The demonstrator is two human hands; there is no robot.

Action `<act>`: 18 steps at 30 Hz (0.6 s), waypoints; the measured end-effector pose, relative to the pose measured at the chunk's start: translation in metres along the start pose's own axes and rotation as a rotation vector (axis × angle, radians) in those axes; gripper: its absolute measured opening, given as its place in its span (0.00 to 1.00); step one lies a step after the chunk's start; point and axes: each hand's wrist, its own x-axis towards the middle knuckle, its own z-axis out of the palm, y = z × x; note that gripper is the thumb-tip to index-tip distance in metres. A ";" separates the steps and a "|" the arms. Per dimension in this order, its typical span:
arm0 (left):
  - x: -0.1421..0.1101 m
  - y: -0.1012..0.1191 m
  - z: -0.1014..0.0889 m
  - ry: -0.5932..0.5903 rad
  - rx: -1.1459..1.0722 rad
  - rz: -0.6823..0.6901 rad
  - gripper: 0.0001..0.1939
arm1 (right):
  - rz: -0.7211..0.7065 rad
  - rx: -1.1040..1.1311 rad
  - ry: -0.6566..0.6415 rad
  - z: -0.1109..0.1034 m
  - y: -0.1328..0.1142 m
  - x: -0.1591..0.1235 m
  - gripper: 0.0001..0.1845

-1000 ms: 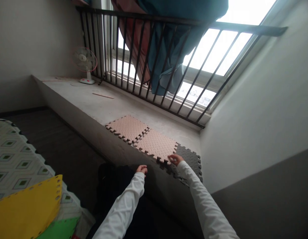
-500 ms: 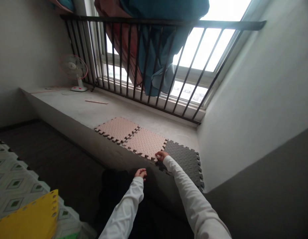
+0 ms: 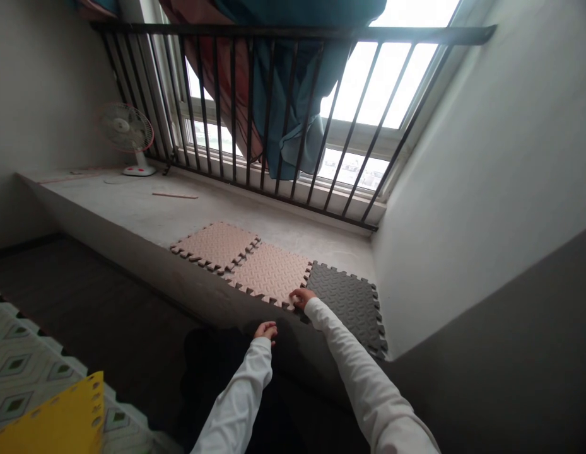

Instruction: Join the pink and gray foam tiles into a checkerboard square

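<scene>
Tiles: ridged foam with jigsaw edges; a pink foam tile point(image 3: 216, 246) and second pink foam tile point(image 3: 270, 273) interlocked, a grey foam tile point(image 3: 347, 309) adjoining, all flat on the concrete ledge point(image 3: 132, 208).
Right hand point(image 3: 301, 298): released, resting on the second pink tile's corner beside the grey tile, same corner as earlier.
Left hand point(image 3: 265, 330): loosely curled, empty.

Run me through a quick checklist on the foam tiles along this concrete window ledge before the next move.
1. Right hand on the near corner of the middle pale pink foam puzzle tile: ok.
2. Left hand empty and off the tiles: ok.
3. Left pale pink foam puzzle tile interlocked with the middle tile: ok.
4. Dark grey textured foam puzzle tile fully locked to the middle tile: cannot tell.
5. Tiles lying flat on the grey concrete ledge: ok.
</scene>
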 end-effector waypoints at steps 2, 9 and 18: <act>0.000 0.000 0.000 0.001 0.001 -0.002 0.07 | 0.028 -0.040 -0.025 0.000 -0.003 -0.001 0.21; 0.002 0.001 -0.001 0.008 0.002 -0.007 0.07 | 0.080 -0.203 0.002 0.007 -0.009 -0.012 0.18; 0.005 -0.001 -0.005 0.012 -0.001 0.001 0.07 | 0.139 -0.278 0.017 0.010 -0.013 -0.021 0.13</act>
